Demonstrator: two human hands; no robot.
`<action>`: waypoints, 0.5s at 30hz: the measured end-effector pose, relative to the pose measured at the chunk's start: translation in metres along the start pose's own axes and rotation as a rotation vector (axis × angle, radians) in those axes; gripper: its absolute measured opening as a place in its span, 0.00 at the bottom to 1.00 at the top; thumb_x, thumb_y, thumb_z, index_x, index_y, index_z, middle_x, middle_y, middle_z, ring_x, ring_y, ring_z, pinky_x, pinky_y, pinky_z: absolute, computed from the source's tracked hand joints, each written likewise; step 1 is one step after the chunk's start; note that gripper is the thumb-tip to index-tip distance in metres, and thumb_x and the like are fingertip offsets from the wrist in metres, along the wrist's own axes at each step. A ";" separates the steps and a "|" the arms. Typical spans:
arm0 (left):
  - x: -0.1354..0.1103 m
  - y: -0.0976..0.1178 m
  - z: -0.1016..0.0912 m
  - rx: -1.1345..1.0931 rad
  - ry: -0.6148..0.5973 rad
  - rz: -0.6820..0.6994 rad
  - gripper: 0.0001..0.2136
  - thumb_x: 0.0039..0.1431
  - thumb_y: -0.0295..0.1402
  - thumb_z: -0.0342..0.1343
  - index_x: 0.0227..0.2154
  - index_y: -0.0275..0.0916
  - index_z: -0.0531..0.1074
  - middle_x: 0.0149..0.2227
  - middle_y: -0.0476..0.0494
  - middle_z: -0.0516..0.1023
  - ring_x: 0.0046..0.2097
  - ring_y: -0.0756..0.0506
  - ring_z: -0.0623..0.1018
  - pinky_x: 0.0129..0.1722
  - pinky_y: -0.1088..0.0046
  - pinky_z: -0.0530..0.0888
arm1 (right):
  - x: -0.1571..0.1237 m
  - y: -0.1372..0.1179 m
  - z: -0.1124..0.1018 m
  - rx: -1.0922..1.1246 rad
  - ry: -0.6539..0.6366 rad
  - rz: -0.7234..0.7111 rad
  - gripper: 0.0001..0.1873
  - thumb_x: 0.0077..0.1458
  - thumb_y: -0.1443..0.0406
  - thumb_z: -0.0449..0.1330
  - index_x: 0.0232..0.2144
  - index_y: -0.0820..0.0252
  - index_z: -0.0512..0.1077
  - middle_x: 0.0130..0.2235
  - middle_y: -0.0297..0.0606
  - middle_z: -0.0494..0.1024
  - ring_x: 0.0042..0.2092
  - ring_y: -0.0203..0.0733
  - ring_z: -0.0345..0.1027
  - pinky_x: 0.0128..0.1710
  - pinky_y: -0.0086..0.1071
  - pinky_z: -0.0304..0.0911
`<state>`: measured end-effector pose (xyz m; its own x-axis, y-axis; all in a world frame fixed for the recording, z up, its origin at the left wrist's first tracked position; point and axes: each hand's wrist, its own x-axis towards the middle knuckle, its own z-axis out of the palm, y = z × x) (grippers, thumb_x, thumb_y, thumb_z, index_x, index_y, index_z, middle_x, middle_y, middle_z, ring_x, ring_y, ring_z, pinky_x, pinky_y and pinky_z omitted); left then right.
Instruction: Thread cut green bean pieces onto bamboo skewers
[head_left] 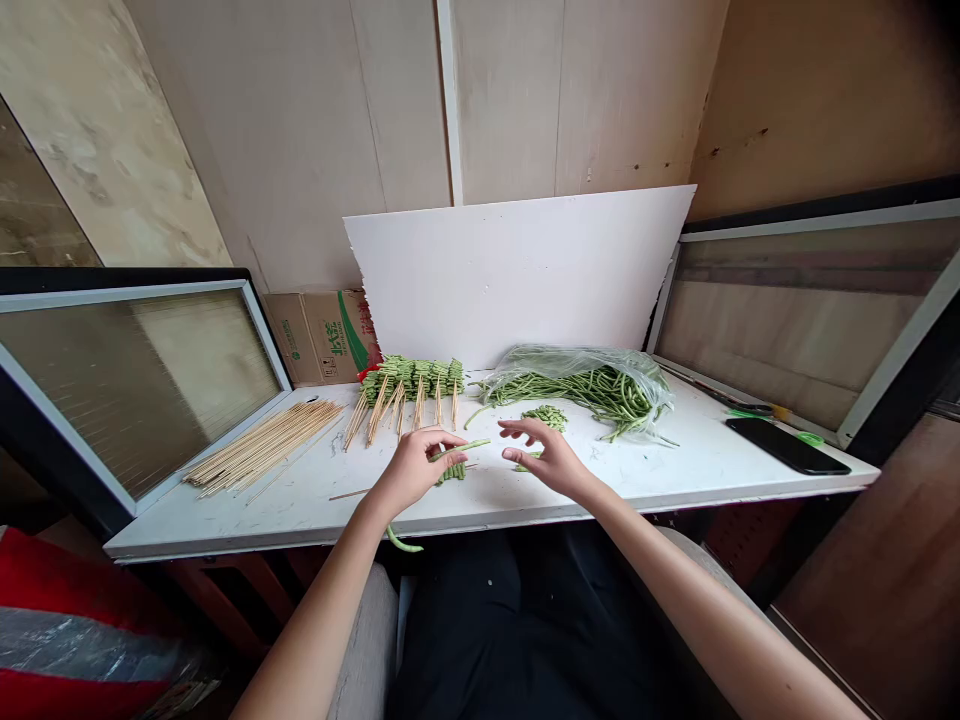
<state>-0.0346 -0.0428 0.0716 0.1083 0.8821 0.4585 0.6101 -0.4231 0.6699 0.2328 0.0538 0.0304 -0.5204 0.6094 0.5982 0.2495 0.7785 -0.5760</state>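
Note:
My left hand [414, 465] is closed on a long green bean [466, 447]; its free tip points right and its tail hangs below the table edge [402, 543]. A skewer with folded bean pieces [451, 472] lies just under that hand. My right hand [546, 455] hovers beside the bean's tip, fingers spread and loosely curled, with nothing I can see in it. A small heap of cut bean pieces [545, 416] lies just behind my right hand. Finished bean skewers [409, 385] lie in a row further back.
Bare bamboo skewers [262, 447] are piled at the left. A clear bag of long beans [592, 385] sits at the back right. A black phone [787, 446] lies at the right end of the white table [675, 470]. A white board [517, 270] leans against the wall.

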 end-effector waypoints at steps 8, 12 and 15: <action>-0.004 0.015 0.017 -0.041 -0.040 0.073 0.09 0.62 0.40 0.67 0.38 0.39 0.85 0.38 0.41 0.84 0.36 0.46 0.75 0.37 0.71 0.71 | 0.000 -0.049 0.016 0.014 0.111 -0.280 0.05 0.67 0.60 0.66 0.42 0.51 0.81 0.37 0.40 0.83 0.41 0.49 0.71 0.45 0.45 0.68; -0.005 0.016 0.025 -0.094 -0.036 0.040 0.11 0.64 0.40 0.65 0.39 0.38 0.84 0.34 0.42 0.83 0.32 0.47 0.75 0.34 0.72 0.71 | -0.001 -0.046 0.014 -0.017 0.111 -0.323 0.03 0.66 0.63 0.66 0.42 0.52 0.79 0.37 0.40 0.81 0.41 0.49 0.68 0.44 0.44 0.67; -0.007 0.015 0.036 -0.216 -0.063 -0.016 0.12 0.66 0.41 0.61 0.40 0.36 0.82 0.31 0.44 0.81 0.26 0.50 0.73 0.30 0.73 0.71 | -0.001 -0.046 0.015 -0.019 0.143 -0.325 0.08 0.68 0.70 0.60 0.41 0.53 0.77 0.36 0.41 0.80 0.42 0.48 0.66 0.43 0.43 0.66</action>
<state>0.0023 -0.0476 0.0570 0.1529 0.8975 0.4136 0.4302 -0.4373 0.7898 0.2096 0.0149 0.0472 -0.4559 0.3429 0.8213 0.1052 0.9371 -0.3329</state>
